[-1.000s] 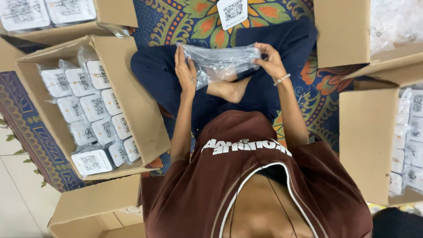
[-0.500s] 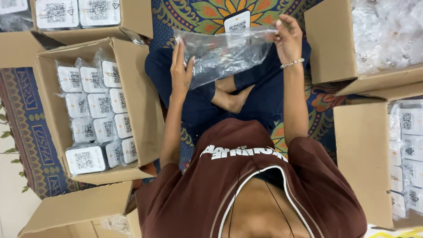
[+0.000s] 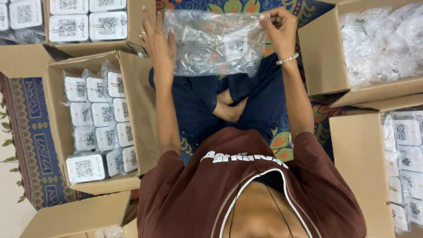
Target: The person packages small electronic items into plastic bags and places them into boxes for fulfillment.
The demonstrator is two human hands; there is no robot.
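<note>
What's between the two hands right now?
In the head view, a clear plastic bag stretches between the left hand and the right hand, which pinches its top corner.

We hold a clear plastic bag (image 3: 213, 42) stretched out in front of us, above our crossed legs (image 3: 229, 103) on a patterned mat (image 3: 26, 128). Our left hand (image 3: 158, 37) presses flat and open-fingered against the bag's left edge; our right hand (image 3: 278, 27), a beaded bracelet (image 3: 287, 58) at its wrist, pinches the bag's top right corner. Left of the bag stands an open cardboard box (image 3: 141, 110) packed with rows of small white packets (image 3: 99, 123), and a second such box (image 3: 132, 22) lies beyond it. Right of the bag, another box (image 3: 321, 66) holds loose clear bags (image 3: 383, 42). Below that one, a fourth box (image 3: 359, 167) shows more white packets.
</note>
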